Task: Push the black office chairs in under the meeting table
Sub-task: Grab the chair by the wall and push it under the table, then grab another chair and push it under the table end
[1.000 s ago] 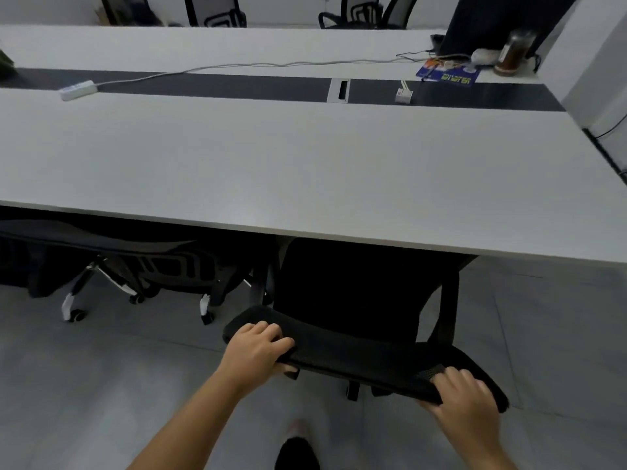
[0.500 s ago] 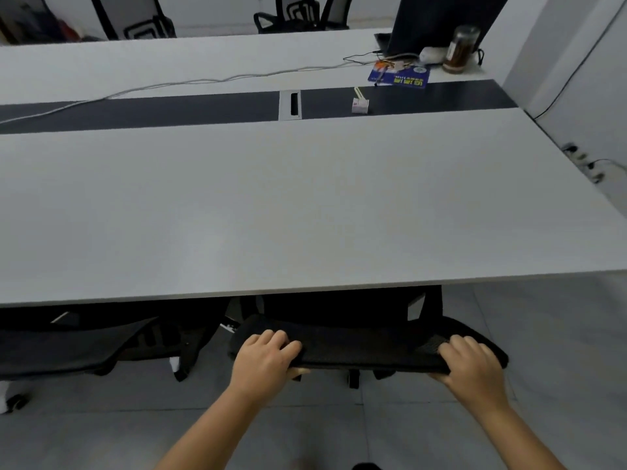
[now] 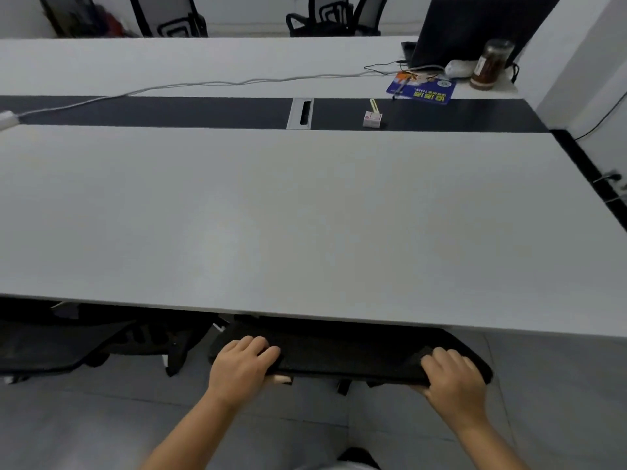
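Observation:
A black office chair (image 3: pixel 346 356) stands at the near edge of the big white meeting table (image 3: pixel 305 215). Only the top of its backrest shows; its seat is hidden under the tabletop. My left hand (image 3: pixel 244 366) grips the left end of the backrest top, fingers over it and thumb below. My right hand (image 3: pixel 453 376) grips the right end the same way. A second black chair (image 3: pixel 68 344) sits tucked under the table to the left.
A dark strip with a cable slot (image 3: pixel 301 112) runs along the table's middle. At the far right are a laptop (image 3: pixel 475 28), a jar (image 3: pixel 490 64), a blue leaflet (image 3: pixel 422 91) and a small box (image 3: pixel 372 118). More chairs (image 3: pixel 334 16) stand behind. A wall (image 3: pixel 583 62) is at right.
The chair has rolled forward under the table with both hands on its backrest. Its seat and armrests have passed out of sight below the tabletop, and I have come closer to the table.

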Demonstrator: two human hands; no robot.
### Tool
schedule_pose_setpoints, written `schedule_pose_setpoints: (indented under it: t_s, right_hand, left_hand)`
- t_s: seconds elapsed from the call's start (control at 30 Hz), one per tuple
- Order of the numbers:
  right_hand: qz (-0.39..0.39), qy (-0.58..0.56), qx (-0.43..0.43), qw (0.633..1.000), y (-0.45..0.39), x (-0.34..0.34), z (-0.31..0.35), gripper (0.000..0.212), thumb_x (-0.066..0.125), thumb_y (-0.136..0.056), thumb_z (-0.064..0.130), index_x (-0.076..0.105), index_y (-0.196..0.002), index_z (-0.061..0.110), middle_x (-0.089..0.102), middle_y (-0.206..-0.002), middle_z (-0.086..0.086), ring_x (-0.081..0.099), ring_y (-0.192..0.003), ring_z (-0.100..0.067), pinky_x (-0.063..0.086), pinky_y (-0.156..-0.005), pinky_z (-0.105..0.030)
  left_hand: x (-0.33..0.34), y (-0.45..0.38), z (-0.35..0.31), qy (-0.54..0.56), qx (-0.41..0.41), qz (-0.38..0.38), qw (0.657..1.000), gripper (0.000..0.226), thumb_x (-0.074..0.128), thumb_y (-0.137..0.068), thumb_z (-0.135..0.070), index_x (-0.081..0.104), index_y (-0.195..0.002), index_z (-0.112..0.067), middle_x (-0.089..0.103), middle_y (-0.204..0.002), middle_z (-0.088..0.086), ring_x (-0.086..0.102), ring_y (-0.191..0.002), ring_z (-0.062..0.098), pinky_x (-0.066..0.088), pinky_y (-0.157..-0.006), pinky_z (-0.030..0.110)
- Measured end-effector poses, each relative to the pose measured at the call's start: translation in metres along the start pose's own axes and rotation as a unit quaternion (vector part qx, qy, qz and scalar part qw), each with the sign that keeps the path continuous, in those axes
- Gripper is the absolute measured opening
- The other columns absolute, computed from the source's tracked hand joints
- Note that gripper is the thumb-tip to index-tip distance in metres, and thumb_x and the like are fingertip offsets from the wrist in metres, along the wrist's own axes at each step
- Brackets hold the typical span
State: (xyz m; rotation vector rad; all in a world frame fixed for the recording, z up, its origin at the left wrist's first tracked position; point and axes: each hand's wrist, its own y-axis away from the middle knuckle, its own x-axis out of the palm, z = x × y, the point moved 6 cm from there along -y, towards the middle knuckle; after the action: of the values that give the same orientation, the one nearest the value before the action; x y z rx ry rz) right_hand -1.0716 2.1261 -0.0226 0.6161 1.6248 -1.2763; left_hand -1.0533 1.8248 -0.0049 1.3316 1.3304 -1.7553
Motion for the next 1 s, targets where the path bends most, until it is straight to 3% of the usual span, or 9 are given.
schedule_pose_setpoints:
  t_s: [0.1,0.27,0.4,0.57,0.67,0.73,0.83,0.9,1.0]
  right_hand:
    - [0.0,0.004,0.001,1.0,0.002,0.004,-0.001,0.031,0.015,-0.086,0.033,0.031,-0.065,0.017,0.031,-0.064,-0.003,0.033,-0.053,-0.022,0.016,-0.051,-0.03]
    - [0.003,0.002,0.001,1.0,0.008,0.005,0.0,0.025,0.035,-0.088,0.024,0.038,-0.064,0.016,0.04,-0.057,-0.003,0.034,-0.055,-0.023,0.016,-0.052,-0.029]
    - [0.034,-0.01,0.012,0.999,-0.001,-0.007,0.006,0.037,0.056,-0.068,0.046,0.052,-0.053,0.012,0.046,-0.051,-0.003,0.045,-0.045,-0.021,0.025,-0.045,-0.023]
    - [0.124,-0.08,0.085,0.985,0.004,-0.014,0.01,0.035,0.083,-0.045,0.037,0.061,-0.061,0.015,0.054,-0.058,0.002,0.049,-0.054,-0.016,0.03,-0.055,-0.023]
    - [0.088,-0.144,0.176,0.97,0.021,-0.027,0.01,0.033,0.05,-0.081,0.042,0.067,-0.082,0.014,0.067,-0.082,-0.004,0.048,-0.086,-0.013,0.031,-0.088,-0.031]
    - [0.08,-0.191,0.238,0.949,0.035,-0.038,0.011,0.056,0.027,-0.092,0.052,0.065,-0.097,0.011,0.066,-0.102,-0.009,0.044,-0.104,-0.015,0.027,-0.096,-0.029]
    - [0.036,-0.312,0.379,0.871,0.068,-0.06,0.007,0.087,0.021,-0.077,0.076,0.06,-0.114,0.008,0.05,-0.121,0.001,0.036,-0.112,-0.001,0.026,-0.096,-0.014]
    - [0.0,-0.334,0.462,0.822,0.102,-0.073,0.003,0.1,0.02,-0.067,0.085,0.057,-0.118,0.007,0.043,-0.122,0.006,0.031,-0.111,0.008,0.024,-0.093,-0.004]
    - [-0.027,-0.316,0.569,0.759,0.168,-0.089,0.002,0.091,0.026,-0.066,0.086,0.061,-0.113,0.016,0.048,-0.117,0.004,0.039,-0.108,0.005,0.026,-0.09,0.001]
  left_hand:
    - [-0.005,-0.001,-0.003,0.011,-0.02,-0.006,1.0,0.053,0.024,-0.085,-0.067,0.054,-0.077,-0.024,0.057,-0.065,-0.004,0.048,-0.056,0.015,0.026,-0.057,0.023]
    - [-0.014,0.003,-0.012,0.014,-0.086,0.009,0.996,0.074,0.017,-0.085,-0.07,0.068,-0.067,-0.02,0.062,-0.061,-0.003,0.053,-0.054,0.016,0.026,-0.06,0.023]
    - [-0.019,0.003,-0.02,0.052,-0.157,0.063,0.984,0.071,0.016,-0.086,-0.069,0.069,-0.07,-0.025,0.065,-0.066,-0.008,0.053,-0.065,0.01,0.027,-0.066,0.025]
    - [-0.019,-0.011,-0.053,0.161,-0.181,0.175,0.954,0.033,0.039,-0.079,-0.049,0.067,-0.073,-0.033,0.066,-0.07,-0.019,0.063,-0.063,0.004,0.016,-0.063,0.02]
    - [-0.01,-0.029,-0.082,0.222,-0.152,0.196,0.943,0.023,0.047,-0.088,-0.037,0.062,-0.104,-0.029,0.056,-0.098,-0.022,0.056,-0.1,0.003,0.024,-0.076,0.016]
    - [-0.008,-0.04,-0.104,0.31,-0.119,0.18,0.926,0.02,0.054,-0.088,-0.025,0.062,-0.107,-0.022,0.051,-0.097,-0.025,0.053,-0.102,0.004,0.03,-0.075,0.006]
    - [-0.017,-0.056,-0.141,0.438,-0.082,0.178,0.877,0.015,0.056,-0.085,-0.028,0.054,-0.095,-0.039,0.045,-0.096,-0.03,0.047,-0.094,-0.01,0.033,-0.074,-0.002]
    - [-0.013,-0.059,-0.172,0.496,-0.043,0.207,0.842,0.013,0.049,-0.077,-0.042,0.047,-0.09,-0.044,0.05,-0.099,-0.027,0.046,-0.098,-0.015,0.037,-0.074,-0.001]
    - [0.013,-0.044,-0.221,0.54,-0.021,0.33,0.774,0.018,0.056,-0.083,-0.029,0.048,-0.093,-0.041,0.06,-0.104,-0.008,0.057,-0.097,0.006,0.047,-0.084,0.016]
